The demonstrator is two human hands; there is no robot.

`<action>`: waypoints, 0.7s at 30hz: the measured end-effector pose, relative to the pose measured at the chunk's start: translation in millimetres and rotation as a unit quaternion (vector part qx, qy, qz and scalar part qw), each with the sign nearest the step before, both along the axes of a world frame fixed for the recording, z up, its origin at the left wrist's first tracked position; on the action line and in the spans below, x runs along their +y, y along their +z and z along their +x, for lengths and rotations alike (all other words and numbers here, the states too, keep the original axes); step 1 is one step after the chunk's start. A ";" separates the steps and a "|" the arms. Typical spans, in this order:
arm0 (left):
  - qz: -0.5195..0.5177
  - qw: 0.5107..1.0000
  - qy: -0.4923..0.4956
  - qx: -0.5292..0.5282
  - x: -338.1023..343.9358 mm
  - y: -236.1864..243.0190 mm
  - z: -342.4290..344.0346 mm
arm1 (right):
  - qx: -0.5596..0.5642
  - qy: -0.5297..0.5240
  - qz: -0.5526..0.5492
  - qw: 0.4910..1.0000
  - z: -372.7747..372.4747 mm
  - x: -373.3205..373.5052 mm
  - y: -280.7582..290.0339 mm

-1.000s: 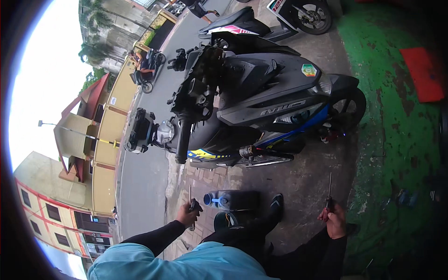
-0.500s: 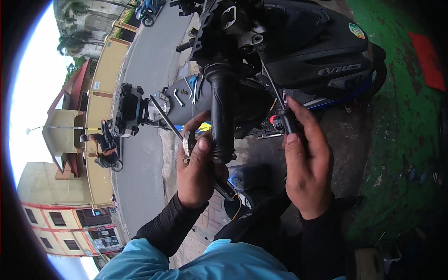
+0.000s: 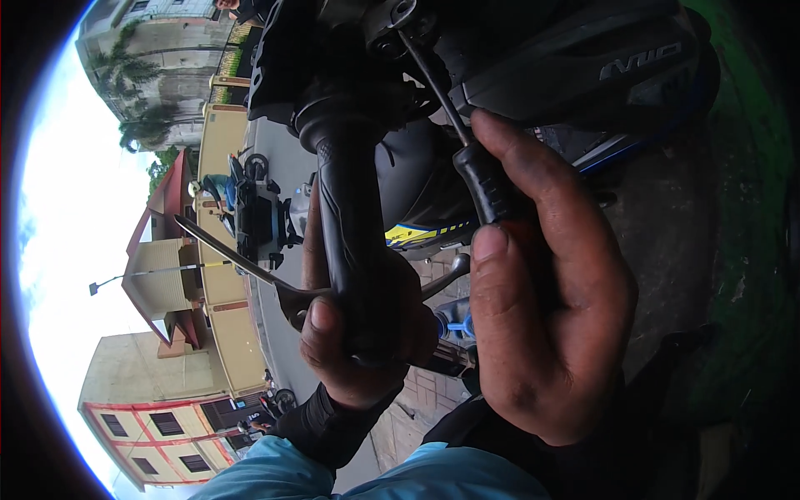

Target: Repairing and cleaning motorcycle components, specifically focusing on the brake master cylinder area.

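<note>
R hand (image 3: 546, 292) clamps black-handled steel screwdriver (image 3: 482, 175), axis up-left twd grey metal bracket (image 3: 381, 22); L hand (image 3: 342, 362) clasps curved silver metal strip (image 3: 229, 253).

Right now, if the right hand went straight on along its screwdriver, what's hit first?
Likely the grey metal bracket near the top edge: the screwdriver in the right hand points at it. Depth is unclear; the tip may be touching it.
</note>
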State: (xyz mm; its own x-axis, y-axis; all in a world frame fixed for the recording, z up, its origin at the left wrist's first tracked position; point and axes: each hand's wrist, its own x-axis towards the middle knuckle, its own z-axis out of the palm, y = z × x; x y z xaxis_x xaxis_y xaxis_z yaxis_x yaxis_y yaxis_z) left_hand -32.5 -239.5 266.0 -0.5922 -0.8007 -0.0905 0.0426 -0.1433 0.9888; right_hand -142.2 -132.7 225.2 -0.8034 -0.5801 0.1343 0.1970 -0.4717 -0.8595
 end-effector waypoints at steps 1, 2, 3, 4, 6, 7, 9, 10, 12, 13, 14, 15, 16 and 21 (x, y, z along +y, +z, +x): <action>-0.011 0.999 -0.038 -0.014 -5.3 -2.6 4.4 | -0.001 -0.004 0.001 1.000 -1.0 -3.7 0.2; -0.021 0.997 -0.076 -0.027 -7.9 -3.3 5.3 | 0.039 -0.056 -0.090 0.994 -3.3 -10.2 -0.8; -0.020 0.996 -0.078 -0.026 -5.7 -1.8 3.6 | 0.078 -0.106 -0.179 0.975 -3.5 -14.7 -2.9; 0.006 0.998 -0.055 0.002 -0.8 3.6 -2.6 | 0.078 -0.106 -0.181 0.975 -0.6 -18.5 -5.3; 0.031 0.999 -0.031 0.032 4.0 3.6 -6.8 | 0.047 -0.126 -0.041 0.990 7.5 -26.8 -12.6; -0.005 1.000 0.007 -0.008 6.3 -1.8 -9.5 | 0.047 -0.128 -0.038 0.990 6.8 -35.0 -24.4; -0.034 0.998 0.038 -0.042 5.8 -5.2 -9.6 | 0.180 -0.239 -0.149 0.942 0.7 -48.1 -44.7; -0.037 0.998 -0.009 -0.048 -1.1 -3.1 -3.5 | 0.179 -0.236 -0.153 0.943 1.8 -44.0 -37.3; -0.038 0.996 -0.053 -0.054 -7.6 -2.1 1.9 | 0.112 -0.123 -0.007 0.986 1.5 -23.7 -11.8; -0.045 0.996 -0.053 -0.061 -6.4 -1.7 1.1 | 0.114 -0.122 -0.007 0.986 -0.1 -17.3 -4.0; -0.051 0.995 -0.054 -0.069 -5.6 -1.1 0.7 | 0.072 -0.078 0.007 0.994 -1.3 -12.4 2.4; -0.051 0.995 -0.053 -0.068 -5.1 0.0 1.3 | 0.029 -0.033 0.021 0.999 -1.4 -10.8 5.5; -0.049 0.994 -0.057 -0.073 -2.7 2.2 0.8 | 0.030 -0.035 0.022 0.999 1.7 -13.5 4.3; 0.044 0.998 -0.054 -0.002 -1.4 7.9 -6.7 | 0.048 -0.085 0.077 0.992 0.2 -13.6 12.6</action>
